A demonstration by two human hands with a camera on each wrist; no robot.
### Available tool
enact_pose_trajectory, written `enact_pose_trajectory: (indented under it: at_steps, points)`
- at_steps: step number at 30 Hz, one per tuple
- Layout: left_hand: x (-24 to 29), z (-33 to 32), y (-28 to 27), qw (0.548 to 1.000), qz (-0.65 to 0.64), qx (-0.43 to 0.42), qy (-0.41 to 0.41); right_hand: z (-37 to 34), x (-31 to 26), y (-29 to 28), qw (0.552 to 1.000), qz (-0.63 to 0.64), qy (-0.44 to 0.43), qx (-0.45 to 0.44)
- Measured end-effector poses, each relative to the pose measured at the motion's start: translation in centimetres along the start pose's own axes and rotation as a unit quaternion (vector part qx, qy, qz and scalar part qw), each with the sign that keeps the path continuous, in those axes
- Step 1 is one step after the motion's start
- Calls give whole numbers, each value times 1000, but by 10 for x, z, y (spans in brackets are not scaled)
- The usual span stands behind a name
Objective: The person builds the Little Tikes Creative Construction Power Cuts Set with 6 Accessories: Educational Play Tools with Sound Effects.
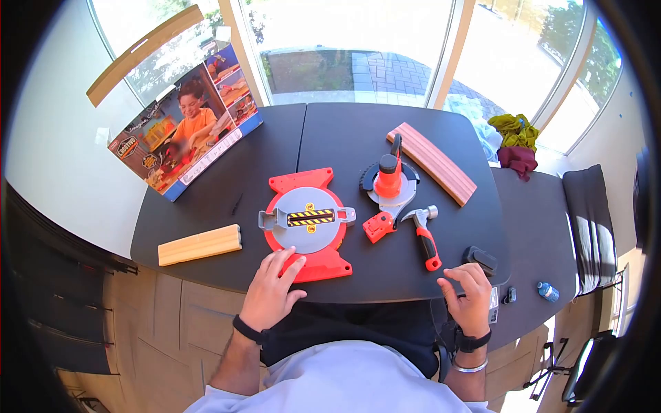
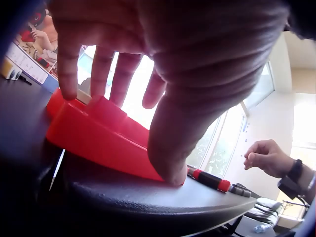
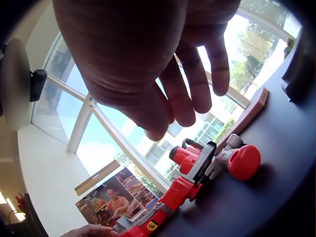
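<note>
In the head view, a red toy miter saw base (image 1: 320,267) with a grey round turntable (image 1: 292,241) lies in the middle of the black table. My left hand (image 1: 272,292) touches its front edge, fingers extended; the left wrist view has the thumb (image 2: 165,143) against the red side. The toy saw's upper part (image 1: 390,180), with its blade and red motor housing, sits apart to the right. Beside it lies a toy claw hammer (image 1: 426,242), red and black handle toward me. Holding nothing, my right hand (image 1: 469,297) hovers by the table's front edge with loosely bent fingers.
A pinkish board (image 1: 434,164) lies at the back right, and a pale wooden block (image 1: 200,245) at the front left. A large toy box (image 1: 186,124) stands at the back left. A black case (image 1: 480,260) sits near the right edge. A bottle (image 1: 548,292) is farther right.
</note>
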State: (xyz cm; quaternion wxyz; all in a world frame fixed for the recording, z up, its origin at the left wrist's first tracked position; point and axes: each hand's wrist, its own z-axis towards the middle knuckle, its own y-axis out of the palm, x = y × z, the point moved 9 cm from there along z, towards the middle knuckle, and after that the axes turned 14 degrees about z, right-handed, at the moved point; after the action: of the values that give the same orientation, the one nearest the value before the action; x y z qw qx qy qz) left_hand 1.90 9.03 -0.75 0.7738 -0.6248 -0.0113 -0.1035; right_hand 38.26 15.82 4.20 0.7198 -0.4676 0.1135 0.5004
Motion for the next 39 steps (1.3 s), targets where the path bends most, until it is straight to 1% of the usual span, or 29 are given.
enact_pose_trajectory:
  at_steps: [2, 4, 5, 12, 14, 21, 24, 26, 29, 39]
  points:
    - [-4, 2, 1, 1000, -4, -5, -6, 1, -1, 2, 1000, 3, 2, -3]
    - [-6, 3, 2, 1000, 10, 3, 10, 2, -2, 3, 1000, 4, 0, -5]
    - [-6, 5, -3, 1000, 5, 18, 0, 3, -3, 5, 1000, 3, 2, -9]
    - [-11, 9, 0, 1000, -13, 16, 9, 11, -11, 14, 1000, 11, -7, -27]
    - [-11, 6, 5, 999, -16, -12, 43, 12, -12, 13, 1000, 15, -16, -22]
    - [-9, 12, 0, 998, -45, -21, 30, 17, -11, 18, 999, 24, -9, -38]
    - [-6, 15, -1, 998, -60, -22, 9, 16, -12, 21, 998, 28, -13, -48]
    - [-4, 15, -2, 999, -48, -6, 17, 16, -14, 23, 997, 41, -23, -62]
    - [-1, 15, 2, 999, -42, -4, 17, 16, -16, 25, 996, 44, -25, -70]
    - [12, 14, 3, 999, -36, -6, 31, 10, -17, 25, 997, 34, -24, -70]
